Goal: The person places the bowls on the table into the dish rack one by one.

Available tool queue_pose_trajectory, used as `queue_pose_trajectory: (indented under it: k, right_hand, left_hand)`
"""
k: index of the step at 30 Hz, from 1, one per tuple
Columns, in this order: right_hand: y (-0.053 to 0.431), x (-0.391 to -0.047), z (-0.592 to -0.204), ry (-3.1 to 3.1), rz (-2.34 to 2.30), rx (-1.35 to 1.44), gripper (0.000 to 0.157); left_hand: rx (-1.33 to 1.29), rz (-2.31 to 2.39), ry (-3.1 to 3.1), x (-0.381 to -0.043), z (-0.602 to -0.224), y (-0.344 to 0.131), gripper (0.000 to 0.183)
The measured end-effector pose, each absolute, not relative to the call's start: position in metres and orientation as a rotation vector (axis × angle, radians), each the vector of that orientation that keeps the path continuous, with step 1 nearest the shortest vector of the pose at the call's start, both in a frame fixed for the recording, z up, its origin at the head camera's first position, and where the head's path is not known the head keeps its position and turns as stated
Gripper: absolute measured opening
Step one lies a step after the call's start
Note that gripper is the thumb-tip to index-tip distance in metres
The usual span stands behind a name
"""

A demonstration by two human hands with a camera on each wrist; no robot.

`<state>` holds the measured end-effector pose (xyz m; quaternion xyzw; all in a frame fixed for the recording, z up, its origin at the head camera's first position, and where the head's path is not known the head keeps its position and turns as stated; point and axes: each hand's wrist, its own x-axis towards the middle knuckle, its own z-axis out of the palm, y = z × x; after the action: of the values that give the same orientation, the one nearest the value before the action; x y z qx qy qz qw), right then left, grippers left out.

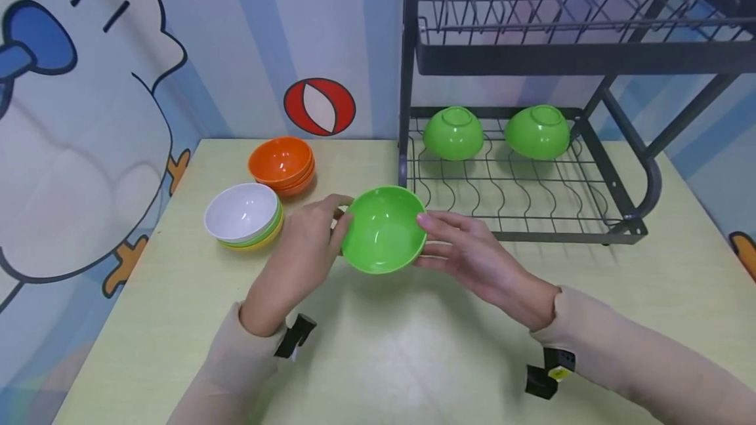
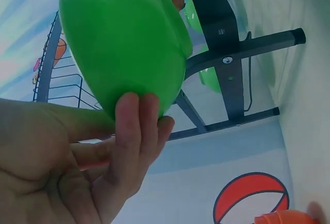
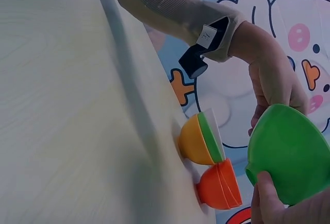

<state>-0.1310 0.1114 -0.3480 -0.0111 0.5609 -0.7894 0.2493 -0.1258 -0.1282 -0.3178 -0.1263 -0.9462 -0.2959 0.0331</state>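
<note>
A green bowl [image 1: 384, 229] is held above the table between both hands, its hollow facing up and toward the head camera. On its left side, the left hand [image 1: 313, 235] pinches the rim, thumb near the edge and fingers against the outer wall, as the left wrist view shows on the bowl [image 2: 124, 44]. From the right, the right hand [image 1: 472, 254] holds the opposite rim with its thumb at the edge and fingers beneath. In the right wrist view the bowl [image 3: 289, 154] hides part of both hands.
At the left stand a stack of orange bowls [image 1: 281, 162] and a stack with a white bowl [image 1: 242, 213] over green and yellow ones. Behind, on the right, a two-tier black dish rack [image 1: 525, 237] bears two upturned green bowls [image 1: 453, 134] on its lower shelf.
</note>
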Motion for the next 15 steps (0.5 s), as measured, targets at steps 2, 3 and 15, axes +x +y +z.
queue_pose_trajectory:
  k: [2, 3, 15]
  right_hand:
    - [0.115, -0.130, -0.347, 1.526, -2.153, -0.022, 0.053]
    - [0.117, -0.130, -0.346, 1.528, -2.155, -0.020, 0.053]
    - [0.145, -0.125, -0.335, 1.570, -2.190, -0.034, 0.015]
  left_hand:
    - [-0.385, -0.991, -2.931, -0.130, -0.317, -0.129, 0.033]
    - [-0.386, -1.035, -2.929, -0.133, -0.317, -0.130, 0.035]
    - [-0.335, -1.642, -2.708, -0.183, -0.349, -0.113, 0.036]
